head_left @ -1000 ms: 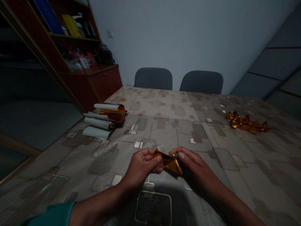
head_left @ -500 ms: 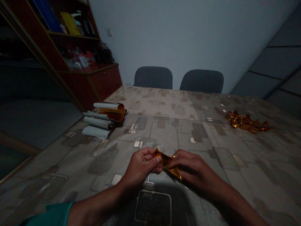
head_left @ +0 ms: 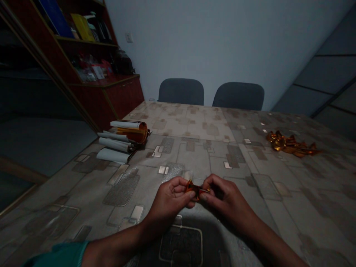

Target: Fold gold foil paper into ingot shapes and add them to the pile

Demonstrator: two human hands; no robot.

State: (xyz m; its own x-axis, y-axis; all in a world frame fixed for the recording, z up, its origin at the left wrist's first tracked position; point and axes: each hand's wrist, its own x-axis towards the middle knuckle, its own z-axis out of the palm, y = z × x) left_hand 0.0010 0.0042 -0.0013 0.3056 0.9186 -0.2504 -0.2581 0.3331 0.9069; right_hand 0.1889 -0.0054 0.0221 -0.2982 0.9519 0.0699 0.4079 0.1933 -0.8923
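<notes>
Head-worn view, looking forward and down, near above table (head_left: pixel 205 159)

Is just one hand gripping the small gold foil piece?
No, the left hand and the right hand each pinch an end of the gold foil piece.

Left sleeve (head_left: pixel 62 254): plain teal-green fabric, matt, over the left side of the beige-and-grey patterned tabletop (head_left: pixel 203 129), toward its near left corner.
Sleeve hem (head_left: pixel 82 253): a narrow finished edge with a fine ridged or stitched texture; the light is too dim to tell which.
Sleeve fit: loose, with a small fold rising along the upper edge.
Left forearm (head_left: pixel 118 239): bare from hem to wrist, slim, narrowing toward the wrist.
Left hand (head_left: pixel 169 194): bare, thumb and fingers uncovered.
Right forearm (head_left: pixel 267 233): bare along all the length in view, tapering to the wrist.
Right hand (head_left: pixel 229 196): bare, like its partner.
</notes>
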